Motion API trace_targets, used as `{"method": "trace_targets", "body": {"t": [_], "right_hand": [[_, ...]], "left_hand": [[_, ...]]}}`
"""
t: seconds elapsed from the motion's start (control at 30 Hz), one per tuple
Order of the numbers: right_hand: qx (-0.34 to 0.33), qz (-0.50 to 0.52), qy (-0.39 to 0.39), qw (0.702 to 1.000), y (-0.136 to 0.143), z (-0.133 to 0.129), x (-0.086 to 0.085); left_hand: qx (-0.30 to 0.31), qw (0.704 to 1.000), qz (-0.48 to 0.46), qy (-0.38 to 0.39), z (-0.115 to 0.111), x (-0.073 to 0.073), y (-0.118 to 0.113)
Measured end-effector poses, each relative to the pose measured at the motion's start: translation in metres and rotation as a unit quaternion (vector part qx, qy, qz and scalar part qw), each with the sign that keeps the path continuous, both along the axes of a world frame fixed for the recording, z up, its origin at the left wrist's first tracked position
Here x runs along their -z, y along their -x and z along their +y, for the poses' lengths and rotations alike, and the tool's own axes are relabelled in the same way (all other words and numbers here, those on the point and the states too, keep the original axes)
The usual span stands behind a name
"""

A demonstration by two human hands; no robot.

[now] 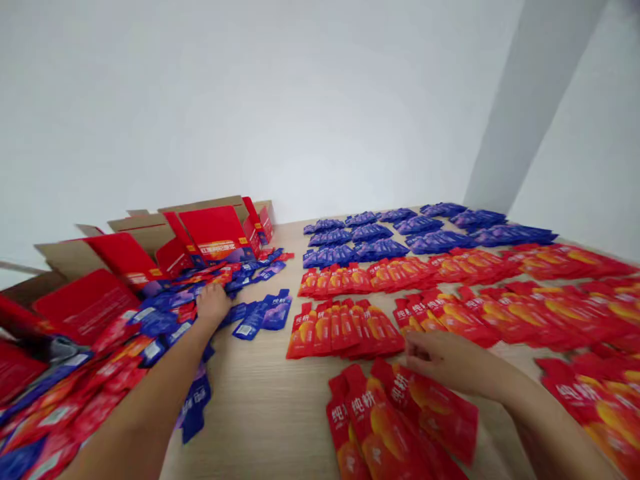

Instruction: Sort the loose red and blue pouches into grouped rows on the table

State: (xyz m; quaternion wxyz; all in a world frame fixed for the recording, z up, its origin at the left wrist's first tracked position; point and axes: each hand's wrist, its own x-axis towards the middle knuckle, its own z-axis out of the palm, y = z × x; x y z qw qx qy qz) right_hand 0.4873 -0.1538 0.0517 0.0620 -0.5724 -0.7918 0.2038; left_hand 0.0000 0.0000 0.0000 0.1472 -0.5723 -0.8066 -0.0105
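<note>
My left hand (213,304) reaches into a mixed heap of red and blue pouches (163,320). Its fingers curl down among them, and their tips are hidden, so what they grip does not show. In front of me on the right, my right hand (431,357) is closed on the edge of a red pouch (445,415), which lies tilted. Beneath that pouch, several more red pouches (377,427) fan out and overlap on the table. Just beyond, a fanned row of red pouches (345,331) lies flat.
Open red cardboard boxes (213,233) stand along the left back. Blue pouches (373,233) are laid in overlapping groups at the back right, with more red groups (530,310) nearer. A few blue pouches (263,315) lie on the wooden table (250,400) beside the heap.
</note>
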Motion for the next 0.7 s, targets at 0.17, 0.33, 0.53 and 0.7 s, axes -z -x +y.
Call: {"method": "trace_targets", "body": {"t": [0.17, 0.33, 0.53, 0.7], "right_hand": [[-0.051, 0.068, 0.131, 0.988, 0.002, -0.007, -0.007], [-0.011, 0.021, 0.164, 0.986, -0.002, -0.005, -0.002], [0.036, -0.038, 0.035, 0.998, -0.004, 0.001, 0.003], [0.09, -0.011, -0.038, 0.995, 0.007, 0.006, 0.001]], "left_hand": [[0.008, 1.0, -0.002, 0.0, 0.005, -0.007, 0.007], [0.001, 1.0, 0.002, 0.014, 0.014, -0.013, 0.004], [0.034, 0.999, 0.027, 0.0, 0.007, -0.02, -0.011], [0.057, 0.997, 0.006, -0.054, -0.009, -0.042, -0.023]]}}
